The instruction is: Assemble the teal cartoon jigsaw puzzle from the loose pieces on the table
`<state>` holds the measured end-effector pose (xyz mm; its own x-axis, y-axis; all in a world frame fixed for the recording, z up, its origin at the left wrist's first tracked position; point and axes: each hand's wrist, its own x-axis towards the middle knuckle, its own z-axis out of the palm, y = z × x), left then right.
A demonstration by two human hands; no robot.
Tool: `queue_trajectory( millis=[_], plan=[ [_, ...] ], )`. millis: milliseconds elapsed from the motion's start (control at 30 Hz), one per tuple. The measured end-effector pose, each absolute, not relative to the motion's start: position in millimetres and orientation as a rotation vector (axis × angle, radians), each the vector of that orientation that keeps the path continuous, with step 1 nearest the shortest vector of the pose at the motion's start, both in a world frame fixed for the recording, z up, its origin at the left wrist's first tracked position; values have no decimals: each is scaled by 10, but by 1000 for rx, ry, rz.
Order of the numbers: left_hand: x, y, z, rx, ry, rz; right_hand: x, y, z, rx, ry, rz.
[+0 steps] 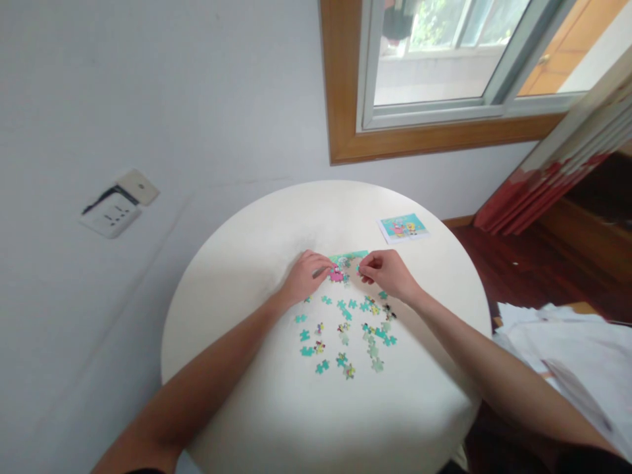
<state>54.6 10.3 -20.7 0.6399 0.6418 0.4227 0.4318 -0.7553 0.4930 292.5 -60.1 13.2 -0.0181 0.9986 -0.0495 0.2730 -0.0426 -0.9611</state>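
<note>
A partly joined jigsaw puzzle (336, 273), with a pink figure and a teal upper edge, lies on the white round table (237, 276). My left hand (307, 276) rests at its left side, fingers stretched out and touching the edge by the pink figure. At the puzzle's right side, my right hand (388, 271) pinches a small puzzle piece (358, 269); the fingers cover most of it. Nearer to me, loose teal, yellow and pale pieces (380, 333) are scattered between my forearms, some touching one another.
A picture card (403, 228) with a pink and a yellow figure lies at the table's back right. Behind the table are a white wall with a socket (111, 214) and a wood-framed window (340, 85). White papers or sheets (557, 355) lie beyond the right edge, below a red-and-white curtain (530, 194).
</note>
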Motion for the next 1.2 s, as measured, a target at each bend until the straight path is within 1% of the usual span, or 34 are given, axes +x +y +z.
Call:
queue_trajectory(
  millis=[67,167,367,600,833,1200],
  plan=[
    [550,88,-203,2542,790,821,2810,-406,56,-1448,-1427,1127],
    [557,64,-189,2552,746,807,2687,-255,-43,-1502,-1515,1053],
    [569,35,-148,2552,768,672,2623,-249,-96,-1610,-1620,882],
    [564,33,-155,2557,734,715,2615,-242,-115,-1641,-1638,843],
    [568,33,-169,2543,759,686,2601,-242,-104,-1697,-1679,766],
    [558,40,-189,2583,722,712,2635,-253,-112,-1639,-1698,661]
  ],
)
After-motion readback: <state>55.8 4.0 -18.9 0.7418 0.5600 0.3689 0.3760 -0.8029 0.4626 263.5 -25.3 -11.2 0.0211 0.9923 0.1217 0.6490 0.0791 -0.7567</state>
